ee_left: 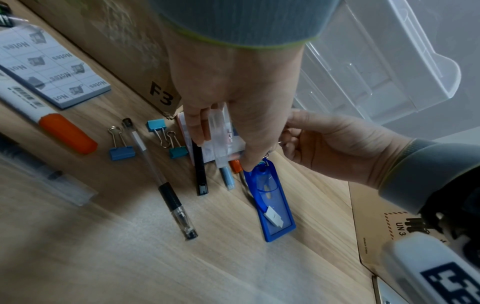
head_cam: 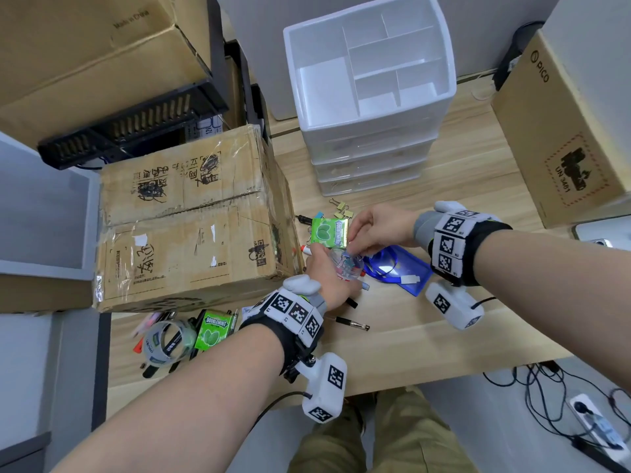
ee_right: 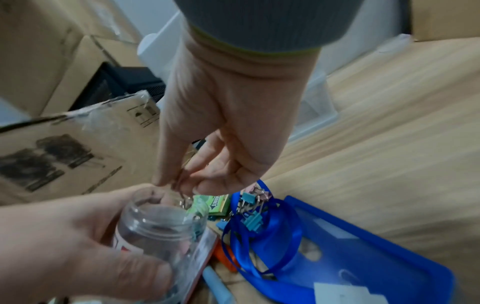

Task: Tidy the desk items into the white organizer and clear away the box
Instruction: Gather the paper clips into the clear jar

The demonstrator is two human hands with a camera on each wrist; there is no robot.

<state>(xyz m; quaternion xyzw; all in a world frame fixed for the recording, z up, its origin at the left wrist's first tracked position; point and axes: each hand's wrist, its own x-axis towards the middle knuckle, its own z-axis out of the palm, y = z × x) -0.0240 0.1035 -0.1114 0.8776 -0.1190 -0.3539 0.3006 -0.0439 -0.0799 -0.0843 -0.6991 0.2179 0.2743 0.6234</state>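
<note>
Near the front of the wooden surface [head_cam: 426,336], my left hand [head_cam: 327,278] gripped a clear jar [ee_right: 158,232] with its mouth open upward, while my right hand [head_cam: 375,230] pinched a binder clip [ee_right: 185,197] by its wire handles just over that mouth. More binder clips [ee_left: 145,139], pens [ee_left: 166,183], a blue badge holder [head_cam: 399,268] and two green gum packs [head_cam: 327,230] lay around. Behind them stood the white organizer [head_cam: 368,83], and the taped cardboard box [head_cam: 191,220] sat to its left.

Overhead head view; close wrist views
</note>
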